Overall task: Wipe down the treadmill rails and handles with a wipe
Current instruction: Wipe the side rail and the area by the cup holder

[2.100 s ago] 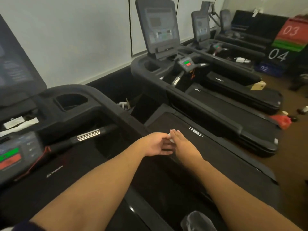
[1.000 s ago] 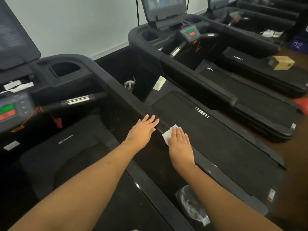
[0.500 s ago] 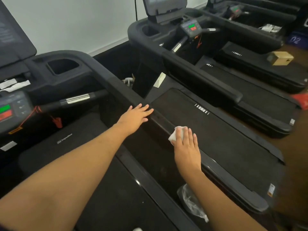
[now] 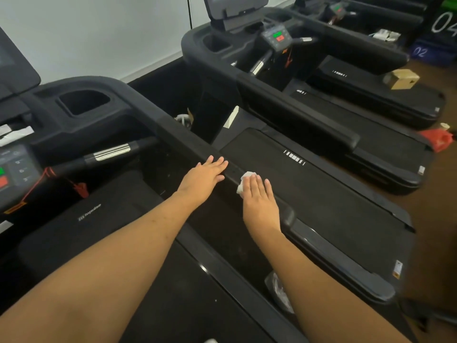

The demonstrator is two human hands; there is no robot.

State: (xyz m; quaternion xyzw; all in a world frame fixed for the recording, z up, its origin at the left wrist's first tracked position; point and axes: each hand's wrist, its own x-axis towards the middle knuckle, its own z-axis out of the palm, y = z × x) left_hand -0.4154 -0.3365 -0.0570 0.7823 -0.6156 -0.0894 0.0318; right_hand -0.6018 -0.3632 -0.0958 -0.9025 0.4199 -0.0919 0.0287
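We are pressing the wipe [image 4: 244, 181] flat against the treadmill's right side rail [image 4: 173, 134] under our right hand [image 4: 259, 201]. The fingers are lying nearly straight, pinning the wipe rather than pinching it, with its white edge showing past the fingertips. Just beside it, our left hand [image 4: 205, 179] is resting open and empty on the same rail, steadying us. To do this well, we are likely wanting even palm pressure and long overlapping strokes up toward the cup holder [image 4: 84, 101], then on to the metal-banded handle [image 4: 111, 152].
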